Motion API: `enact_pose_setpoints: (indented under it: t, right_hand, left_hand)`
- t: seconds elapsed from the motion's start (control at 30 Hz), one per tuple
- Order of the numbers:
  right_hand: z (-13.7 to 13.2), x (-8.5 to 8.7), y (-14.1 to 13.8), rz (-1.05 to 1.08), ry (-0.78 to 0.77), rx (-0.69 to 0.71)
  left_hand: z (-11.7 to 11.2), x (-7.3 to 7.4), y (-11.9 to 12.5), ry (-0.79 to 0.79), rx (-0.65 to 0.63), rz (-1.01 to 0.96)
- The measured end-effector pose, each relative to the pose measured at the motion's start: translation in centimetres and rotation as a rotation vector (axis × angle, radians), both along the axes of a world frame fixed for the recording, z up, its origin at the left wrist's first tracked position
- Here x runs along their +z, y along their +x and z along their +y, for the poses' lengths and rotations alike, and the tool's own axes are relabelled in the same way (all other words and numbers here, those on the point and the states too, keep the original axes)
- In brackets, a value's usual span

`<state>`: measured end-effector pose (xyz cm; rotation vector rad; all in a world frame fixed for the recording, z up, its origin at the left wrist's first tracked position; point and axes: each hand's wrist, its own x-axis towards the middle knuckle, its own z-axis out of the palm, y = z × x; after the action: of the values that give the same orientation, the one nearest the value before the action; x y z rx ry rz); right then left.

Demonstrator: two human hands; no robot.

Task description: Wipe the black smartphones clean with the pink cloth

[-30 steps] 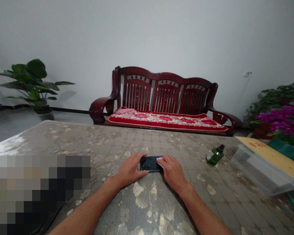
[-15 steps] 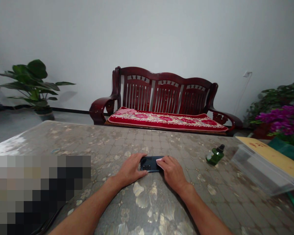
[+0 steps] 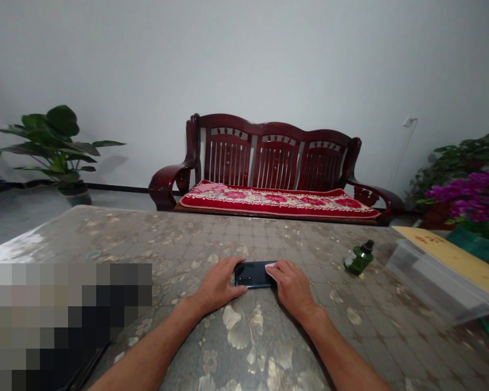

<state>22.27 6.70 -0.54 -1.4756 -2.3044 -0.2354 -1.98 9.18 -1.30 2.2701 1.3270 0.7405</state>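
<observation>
A dark blue smartphone point(image 3: 256, 275) lies back side up on the patterned tablecloth, its camera block towards the left end. My left hand point(image 3: 221, 283) grips the phone's left end, thumb on the near edge and fingers on the far edge. Over the right end of the phone, my right hand point(image 3: 292, 283) pinches a small pale pink cloth or tissue point(image 3: 271, 269) against its back. The hand covers most of that piece and the phone's right end.
Right of my hands stand a green bottle with a black cap point(image 3: 359, 258) and a clear plastic box point(image 3: 436, 288) under a yellow sheet point(image 3: 452, 255). A blurred-out patch point(image 3: 65, 326) hides the table's left part. Beyond the table is a wooden bench point(image 3: 269, 163).
My right hand, with the pink piece, has shifted slightly to the right along the phone's back. My left hand keeps its hold on the left end.
</observation>
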Motion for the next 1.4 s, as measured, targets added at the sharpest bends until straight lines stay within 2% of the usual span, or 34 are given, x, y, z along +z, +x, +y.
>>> enact_pose_setpoints:
  t: [0.1,0.3,0.77,0.97,1.4]
  right_hand:
    - [0.0,0.0,-0.2,0.017,-0.001,0.008]
    - [0.4,-0.2,0.8,0.007,0.010,-0.125]
    - [0.2,-0.8,0.5,0.089,0.033,-0.005]
    - [-0.2,-0.7,0.2,0.098,0.045,0.034]
    - [-0.3,-0.8,0.0,0.144,0.035,0.054]
  left_hand:
    - [0.1,-0.1,0.0,0.003,-0.006,0.010]
    - [0.2,-0.2,0.0,-0.022,0.004,0.019]
    - [0.0,-0.8,-0.5,0.006,-0.017,-0.018]
    - [-0.3,-0.5,-0.7,-0.010,-0.009,-0.006]
    - [-0.7,-0.5,-1.1,0.013,-0.036,-0.004]
